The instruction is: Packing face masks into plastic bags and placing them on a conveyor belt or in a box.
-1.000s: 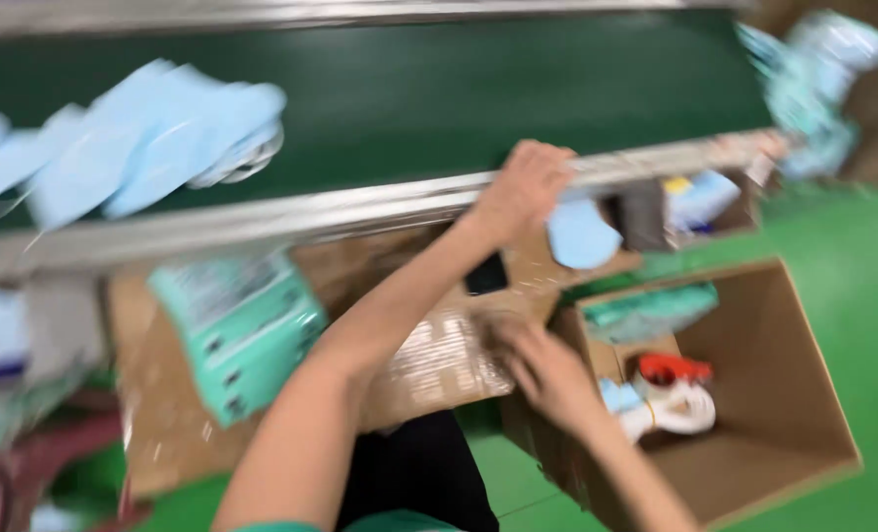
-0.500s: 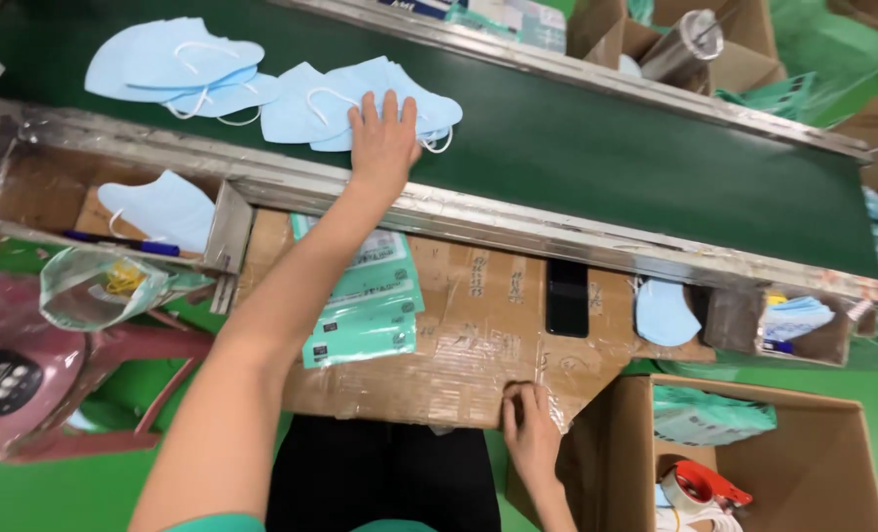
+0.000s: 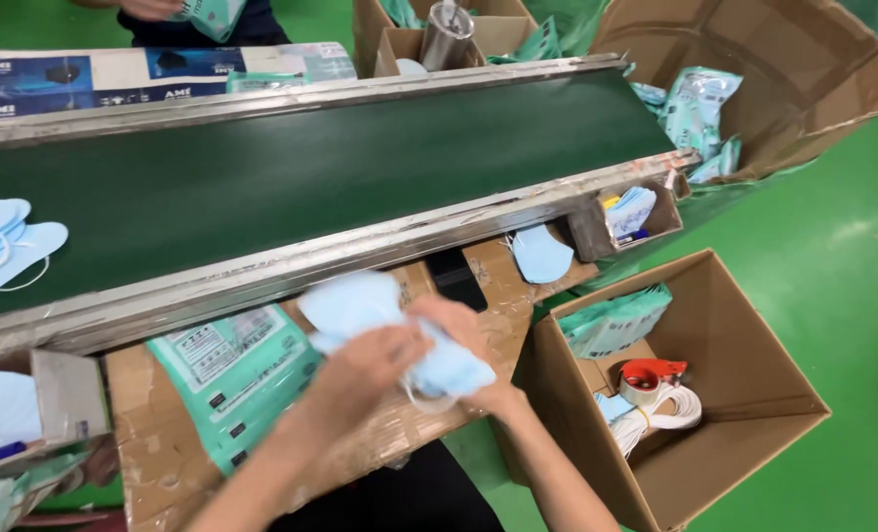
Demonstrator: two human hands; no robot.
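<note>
I am viewing a factory packing line. A dark green conveyor belt [image 3: 311, 167] with metal side rails runs just beyond my fingers [image 3: 409, 340], carrying light blue face masks [image 3: 5, 241]. Sealed green mask packets [image 3: 237, 374] lie beside them on a taped cardboard worktop [image 3: 163, 463]. Open cartons [image 3: 744, 394] stand on green floor [image 3: 833, 236].

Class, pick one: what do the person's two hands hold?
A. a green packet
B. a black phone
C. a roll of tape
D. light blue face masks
D: both the left hand and the right hand grip a bunch of light blue masks over the cardboard worktop.
</note>
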